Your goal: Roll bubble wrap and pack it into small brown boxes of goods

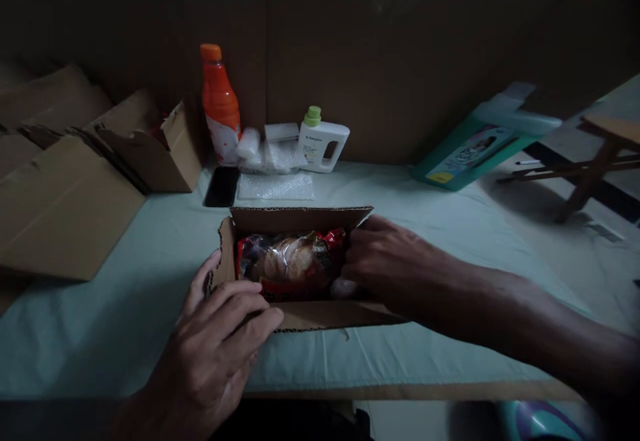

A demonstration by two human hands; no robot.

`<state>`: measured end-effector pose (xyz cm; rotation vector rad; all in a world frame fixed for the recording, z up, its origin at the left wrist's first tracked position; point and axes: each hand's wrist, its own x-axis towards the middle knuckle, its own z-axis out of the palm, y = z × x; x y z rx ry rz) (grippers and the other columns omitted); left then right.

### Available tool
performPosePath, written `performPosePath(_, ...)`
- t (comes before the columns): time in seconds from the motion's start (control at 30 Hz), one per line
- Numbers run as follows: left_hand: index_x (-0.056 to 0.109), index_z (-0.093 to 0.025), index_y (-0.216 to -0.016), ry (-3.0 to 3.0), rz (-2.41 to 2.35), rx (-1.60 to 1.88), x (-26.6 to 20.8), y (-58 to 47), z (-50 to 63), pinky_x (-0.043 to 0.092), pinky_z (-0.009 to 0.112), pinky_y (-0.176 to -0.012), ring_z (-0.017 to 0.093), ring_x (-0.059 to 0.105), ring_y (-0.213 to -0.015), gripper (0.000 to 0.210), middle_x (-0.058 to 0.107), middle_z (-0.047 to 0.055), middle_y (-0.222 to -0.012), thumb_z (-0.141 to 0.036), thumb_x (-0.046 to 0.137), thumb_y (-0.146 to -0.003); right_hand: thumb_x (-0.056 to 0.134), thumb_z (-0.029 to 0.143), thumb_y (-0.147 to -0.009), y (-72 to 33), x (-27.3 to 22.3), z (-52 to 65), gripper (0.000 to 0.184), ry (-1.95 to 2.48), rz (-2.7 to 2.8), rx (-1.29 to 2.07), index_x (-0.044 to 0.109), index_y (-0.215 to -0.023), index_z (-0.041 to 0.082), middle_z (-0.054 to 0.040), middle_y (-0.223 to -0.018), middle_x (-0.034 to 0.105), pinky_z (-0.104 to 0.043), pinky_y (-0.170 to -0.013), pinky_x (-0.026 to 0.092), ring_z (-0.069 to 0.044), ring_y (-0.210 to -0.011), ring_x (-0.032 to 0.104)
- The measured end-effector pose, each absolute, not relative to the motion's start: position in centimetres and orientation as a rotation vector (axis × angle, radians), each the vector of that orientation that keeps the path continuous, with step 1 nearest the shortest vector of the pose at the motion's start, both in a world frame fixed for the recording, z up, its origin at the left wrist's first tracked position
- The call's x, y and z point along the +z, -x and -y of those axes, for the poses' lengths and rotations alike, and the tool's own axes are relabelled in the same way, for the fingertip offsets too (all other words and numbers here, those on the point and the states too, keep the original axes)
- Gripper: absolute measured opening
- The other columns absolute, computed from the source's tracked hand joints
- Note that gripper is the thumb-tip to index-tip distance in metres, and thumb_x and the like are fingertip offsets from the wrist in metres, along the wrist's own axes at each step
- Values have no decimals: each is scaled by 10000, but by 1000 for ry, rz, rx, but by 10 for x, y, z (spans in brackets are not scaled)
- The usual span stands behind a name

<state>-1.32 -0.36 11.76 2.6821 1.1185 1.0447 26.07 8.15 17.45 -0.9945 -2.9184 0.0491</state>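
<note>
Open carton (325, 316): clear-and-red packet (290, 261) inside. Left hand (215, 341), fingers loosely spread, rests over the carton's near-left corner; right hand (385, 258) curled at the carton's right end (grip hidden, cannot tell).

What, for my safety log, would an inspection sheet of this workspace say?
Surface: pale green cloth, wrinkled.
Job's things: open cardboard box holding a shiny red-edged packet; whitish item beside it, partly hidden.
Clutter: orange bottle, bubble wrap, white jug, black phone, teal container, more cardboard boxes.
Hands: left hand on the box's near-left corner; right hand at its right end, grip hidden.
Cables: nothing seen.
Surroundings: cardboard panel behind, wooden stool at right.
</note>
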Motion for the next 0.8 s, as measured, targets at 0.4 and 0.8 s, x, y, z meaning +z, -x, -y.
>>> performPosePath(0.4,537,-380,-1351,-2377,-1481,1453,107,20,20,319,618,-1190,302,551,-1253,585,556,22,-1366,-185,655,-813,613,368,-928,-316,200,-59,205,1155,2512,-101,741,-1072,297,-38,-969,766,-459,-846,451,-263,-901,674)
performPosePath(0.8,440,-254,-1402,-1396,-1522,1109,1,9,15,477,458,-1088,282,605,-1228,557,622,99,-1294,-407,614,-896,572,388,-923,-290,38,-26,381,1408,2021,562,566,-1247,186,-158,-1174,681,-463,-910,544,-289,-1069,647)
